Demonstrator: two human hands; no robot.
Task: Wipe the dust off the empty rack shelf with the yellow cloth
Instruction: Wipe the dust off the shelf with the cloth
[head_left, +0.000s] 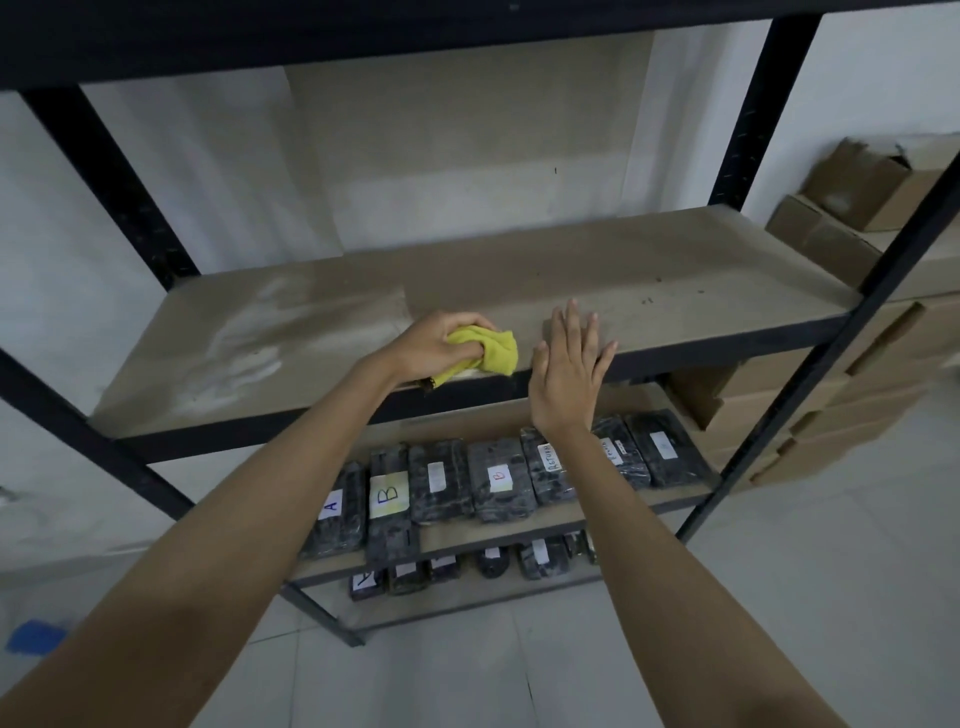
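While the left hand (434, 345) grips the bunched yellow cloth (488, 351), the right hand (569, 371) lies flat.

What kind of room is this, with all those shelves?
Probably a storeroom or small stockroom. A black metal rack holds rows of dark wrapped packages with handwritten labels, and cardboard boxes are stacked beside it. The left hand grips a yellow cloth on the empty shelf.

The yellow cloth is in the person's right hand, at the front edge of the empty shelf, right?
Not quite. The head view shows the left hand gripping the yellow cloth at the front edge of the empty shelf. The right hand is open, holding nothing.
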